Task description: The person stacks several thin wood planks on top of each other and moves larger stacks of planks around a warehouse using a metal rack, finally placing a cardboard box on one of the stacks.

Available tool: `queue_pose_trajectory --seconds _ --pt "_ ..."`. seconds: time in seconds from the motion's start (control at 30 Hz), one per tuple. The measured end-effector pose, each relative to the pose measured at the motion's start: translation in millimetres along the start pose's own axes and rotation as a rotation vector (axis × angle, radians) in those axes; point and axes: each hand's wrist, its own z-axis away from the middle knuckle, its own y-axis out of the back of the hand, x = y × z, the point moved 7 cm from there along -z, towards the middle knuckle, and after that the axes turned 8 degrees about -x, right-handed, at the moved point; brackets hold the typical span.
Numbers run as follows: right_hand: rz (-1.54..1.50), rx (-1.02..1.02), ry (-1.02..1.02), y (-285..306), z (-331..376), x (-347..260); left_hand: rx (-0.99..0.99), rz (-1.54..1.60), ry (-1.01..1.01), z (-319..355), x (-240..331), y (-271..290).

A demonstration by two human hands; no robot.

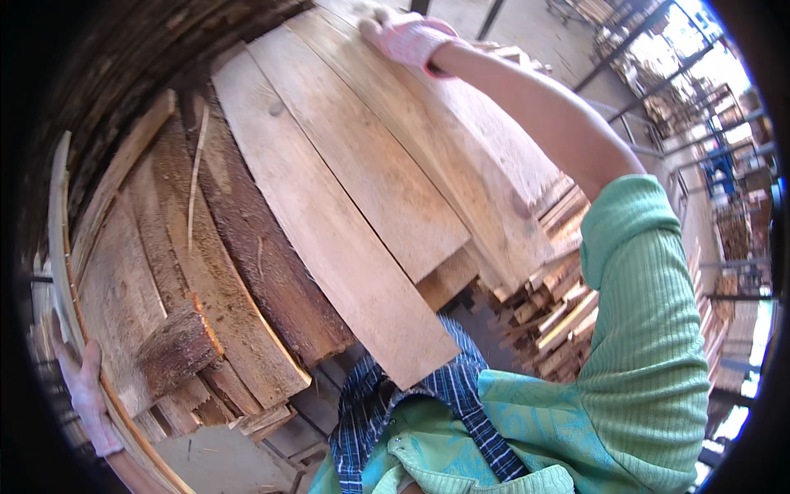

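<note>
Stack of short wood offcuts (555, 309) at right, dark bark-edged slabs (247, 247) left of centre, metal racks (691, 107) with timber far right, concrete floor (214, 461) below.

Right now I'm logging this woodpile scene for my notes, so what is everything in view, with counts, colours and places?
Pale planks: several, light tan, smooth-sawn, stacked slanting across the centre.
Rough slabs: several, dark brown with bark, left of the pale planks.
Thin curved strip: one, pale, at the far left edge of the pile.
Small offcuts: many, tan, piled lower right of the planks.
Metal racks: several, dark frames holding more wood, upper right background.
Green sleeve: one, ribbed, right side.
Blue checked cloth: one, bottom centre.
Left hand: gloved, whitish-pink, gripping the thin curved strip.
Right hand: gloved, whitish-pink, resting on the top pale planks.
</note>
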Motion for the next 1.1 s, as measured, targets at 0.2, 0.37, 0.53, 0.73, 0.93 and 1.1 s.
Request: queue_pose_trajectory --seconds 0.2,0.37,0.53,0.73,0.93,1.1 --pt "-0.074 -0.058 0.217 14.1 35.7 24.2 0.423 -0.020 -0.041 159.9 58.5 31.6" --pt "-1.064 -0.132 -0.031 -11.3 42.4 49.4 0.591 0.381 0.294 281.7 42.0 -91.1" --pt "-1.116 -0.126 0.025 -18.5 34.2 39.3 0.752 0.854 0.347 332.8 -7.1 -180.2" --pt "-1.125 -0.096 -0.067 -21.4 37.1 57.2 0.323 1.271 0.531 338.0 -3.2 -293.6" --pt "-1.283 -0.120 -0.023 -28.0 38.8 55.1 0.296 1.428 0.522 337.7 58.6 -375.0" --pt "-1.221 -0.138 0.007 -24.9 38.5 45.5 0.191 1.632 0.641 342.3 129.5 -422.6"
